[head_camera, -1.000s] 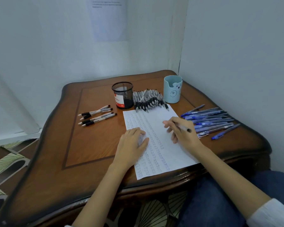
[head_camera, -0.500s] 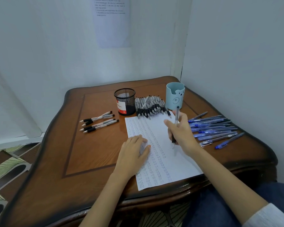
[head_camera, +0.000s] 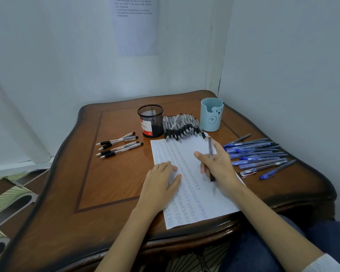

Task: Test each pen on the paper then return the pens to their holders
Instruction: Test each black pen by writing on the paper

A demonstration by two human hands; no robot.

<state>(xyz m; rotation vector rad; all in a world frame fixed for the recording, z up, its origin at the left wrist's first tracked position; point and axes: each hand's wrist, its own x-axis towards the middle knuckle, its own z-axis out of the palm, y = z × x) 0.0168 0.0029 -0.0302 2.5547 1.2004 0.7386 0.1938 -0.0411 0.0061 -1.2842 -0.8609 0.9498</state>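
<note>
A white paper (head_camera: 192, 203) covered in rows of small marks lies on the wooden table (head_camera: 114, 179). My left hand (head_camera: 161, 183) presses flat on its left side. My right hand (head_camera: 219, 167) grips a black pen (head_camera: 211, 163) upright, its tip down on the paper. A black mesh holder (head_camera: 150, 120) and a light blue bear holder (head_camera: 211, 114) stand at the back. Between them lies a pile of black pens (head_camera: 182, 127). Several blue pens (head_camera: 257, 156) lie to the right, several black pens (head_camera: 119, 147) to the left.
White walls close in behind and on the right of the table. A printed sheet (head_camera: 135, 26) hangs on the back wall. Patterned floor (head_camera: 10, 197) shows at the left. My lap in blue trousers (head_camera: 283, 244) sits under the table's near right edge.
My right hand has turned the black pen from lying sideways to upright and brought its tip down onto the paper. The left hand has stayed flat on the sheet.
</note>
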